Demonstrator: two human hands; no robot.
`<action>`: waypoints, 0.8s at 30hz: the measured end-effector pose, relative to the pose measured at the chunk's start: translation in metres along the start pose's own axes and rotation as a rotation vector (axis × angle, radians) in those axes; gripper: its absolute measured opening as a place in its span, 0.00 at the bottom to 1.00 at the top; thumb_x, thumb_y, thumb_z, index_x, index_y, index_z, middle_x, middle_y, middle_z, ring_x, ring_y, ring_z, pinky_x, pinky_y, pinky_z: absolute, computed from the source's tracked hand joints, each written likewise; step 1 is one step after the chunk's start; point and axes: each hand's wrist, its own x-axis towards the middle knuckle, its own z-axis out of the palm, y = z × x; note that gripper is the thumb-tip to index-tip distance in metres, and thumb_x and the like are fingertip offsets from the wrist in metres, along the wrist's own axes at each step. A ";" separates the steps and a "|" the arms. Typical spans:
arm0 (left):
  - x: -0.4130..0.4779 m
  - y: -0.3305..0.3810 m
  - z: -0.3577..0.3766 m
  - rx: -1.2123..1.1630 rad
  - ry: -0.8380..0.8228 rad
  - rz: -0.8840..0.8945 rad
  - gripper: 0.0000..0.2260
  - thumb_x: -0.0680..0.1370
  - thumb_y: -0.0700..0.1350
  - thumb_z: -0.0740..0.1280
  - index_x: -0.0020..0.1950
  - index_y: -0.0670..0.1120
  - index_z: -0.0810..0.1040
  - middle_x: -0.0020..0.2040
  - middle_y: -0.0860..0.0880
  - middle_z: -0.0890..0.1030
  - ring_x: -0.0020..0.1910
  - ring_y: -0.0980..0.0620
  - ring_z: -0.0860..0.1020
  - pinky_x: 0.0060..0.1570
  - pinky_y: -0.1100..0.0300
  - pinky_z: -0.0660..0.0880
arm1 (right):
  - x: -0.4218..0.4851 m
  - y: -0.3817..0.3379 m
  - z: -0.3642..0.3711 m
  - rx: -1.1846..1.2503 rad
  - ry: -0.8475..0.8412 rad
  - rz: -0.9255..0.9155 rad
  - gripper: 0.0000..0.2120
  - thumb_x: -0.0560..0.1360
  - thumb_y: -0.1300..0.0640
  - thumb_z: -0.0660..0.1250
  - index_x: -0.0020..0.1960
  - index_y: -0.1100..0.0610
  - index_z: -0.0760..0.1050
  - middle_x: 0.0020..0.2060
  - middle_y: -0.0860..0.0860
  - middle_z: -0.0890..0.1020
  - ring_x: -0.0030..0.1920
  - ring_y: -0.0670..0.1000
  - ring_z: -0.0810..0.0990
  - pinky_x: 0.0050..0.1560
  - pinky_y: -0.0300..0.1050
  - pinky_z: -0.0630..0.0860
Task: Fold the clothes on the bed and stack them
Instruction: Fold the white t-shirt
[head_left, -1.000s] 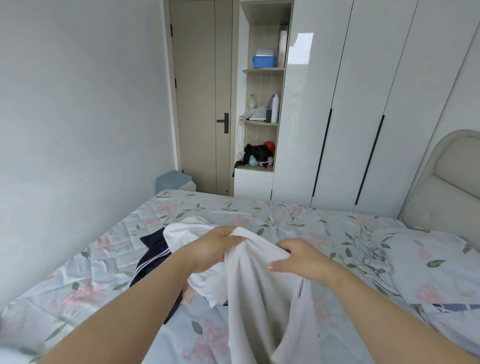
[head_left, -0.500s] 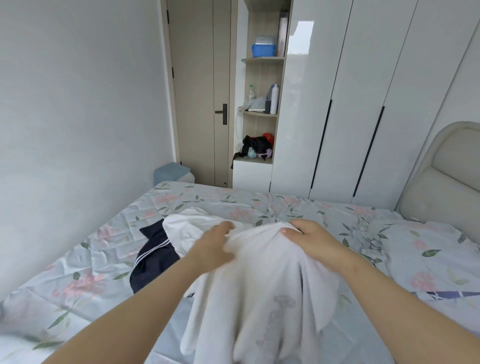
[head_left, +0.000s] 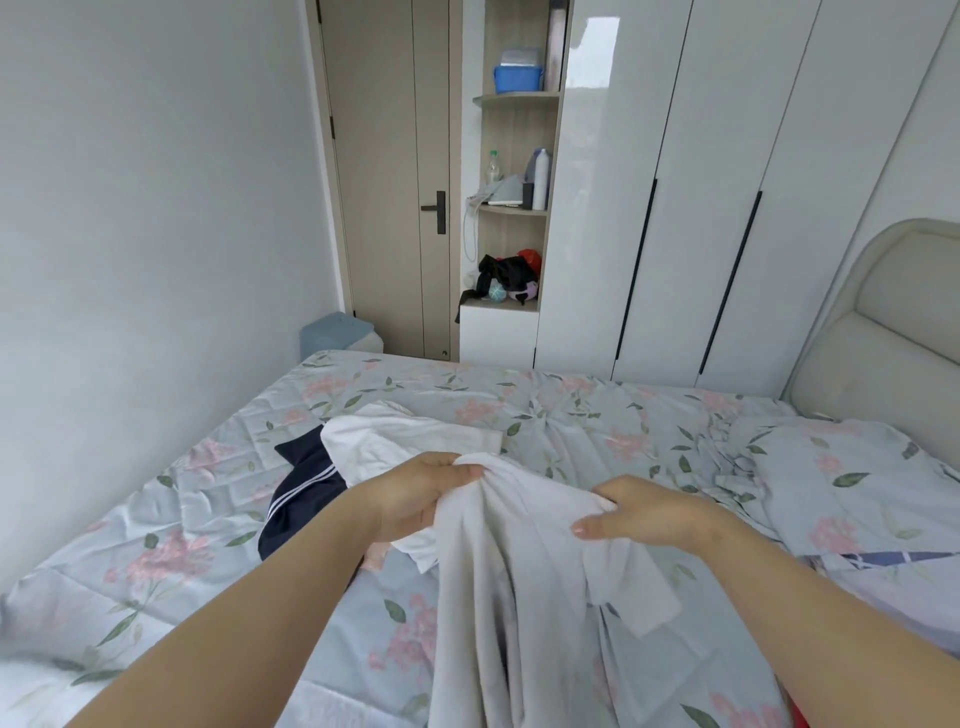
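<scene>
A white garment (head_left: 524, 587) hangs in front of me over the floral bed (head_left: 571, 410). My left hand (head_left: 421, 493) grips its bunched top edge, and my right hand (head_left: 644, 512) grips the same edge a little to the right. The cloth falls in loose folds below both hands, out of the bottom of the view. Behind my left hand another white garment (head_left: 400, 447) lies crumpled on the bed. A dark navy garment with white stripes (head_left: 301, 493) sits partly under it.
A floral pillow (head_left: 857, 478) and a padded headboard (head_left: 893, 322) lie to the right. White wardrobe doors (head_left: 691, 182) and open shelves (head_left: 514, 208) stand beyond the bed, beside a closed door (head_left: 395, 176). A blue bin (head_left: 337, 332) sits by the left wall.
Both hands have come lower and nearer to me with the white garment. The cloth now hangs gathered in narrower folds between them than half a second ago.
</scene>
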 end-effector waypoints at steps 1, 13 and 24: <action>-0.002 0.000 -0.001 0.037 0.024 -0.020 0.06 0.79 0.40 0.64 0.52 0.41 0.78 0.44 0.46 0.84 0.40 0.53 0.82 0.42 0.62 0.79 | 0.000 0.005 -0.002 0.090 0.047 0.019 0.09 0.74 0.50 0.69 0.49 0.54 0.79 0.47 0.49 0.83 0.47 0.47 0.81 0.47 0.36 0.75; -0.001 -0.002 0.037 -0.008 0.062 0.023 0.15 0.77 0.53 0.64 0.57 0.44 0.79 0.54 0.44 0.83 0.52 0.48 0.82 0.55 0.55 0.78 | 0.016 -0.031 0.005 0.600 0.174 0.031 0.12 0.77 0.48 0.65 0.47 0.58 0.79 0.40 0.53 0.84 0.38 0.50 0.81 0.41 0.41 0.76; -0.006 0.020 0.029 -0.812 0.694 -0.234 0.18 0.81 0.47 0.61 0.32 0.47 0.66 0.28 0.53 0.73 0.39 0.63 0.79 0.30 0.73 0.67 | 0.025 0.028 0.059 0.620 -0.207 0.230 0.29 0.67 0.33 0.67 0.59 0.51 0.76 0.52 0.48 0.79 0.51 0.48 0.76 0.55 0.46 0.72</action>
